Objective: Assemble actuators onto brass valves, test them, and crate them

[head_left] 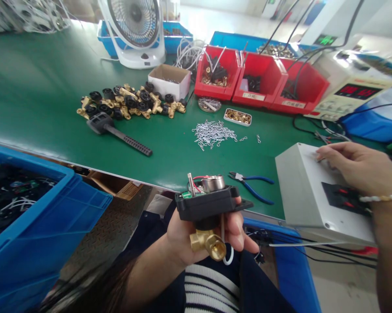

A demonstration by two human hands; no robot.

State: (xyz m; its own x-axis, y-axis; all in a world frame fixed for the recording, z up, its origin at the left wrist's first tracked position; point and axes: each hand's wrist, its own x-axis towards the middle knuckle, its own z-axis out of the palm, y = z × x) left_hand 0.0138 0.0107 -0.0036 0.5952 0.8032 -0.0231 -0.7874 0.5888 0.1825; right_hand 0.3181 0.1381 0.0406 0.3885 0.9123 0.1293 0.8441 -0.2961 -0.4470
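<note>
My left hand (183, 237) grips a motorized brass valve (212, 204) above my lap, at the front edge of the bench. Its black housing is uncovered on top, with a round silver metal part, a green circuit board, a red wire and an upright metal shaft showing. Below the housing sits the brass fitting, one threaded opening facing me, and a white cable hangs beside it. At the right, my right hand (349, 163) rests on a light grey control box (300, 174), thumb and finger pinched at its upper face on something too small to make out. Red-marked black terminals are partly under my wrist.
Blue-handled cutters (256, 187) lie between the valve and box. Silver clips (212, 134), a rubber mallet (117, 132) and piled brass fittings (127, 102) cover parts of the green bench. Red bins (254, 100), a fan (140, 56) and a power supply (339, 98) stand behind. A blue crate (85, 208) is left.
</note>
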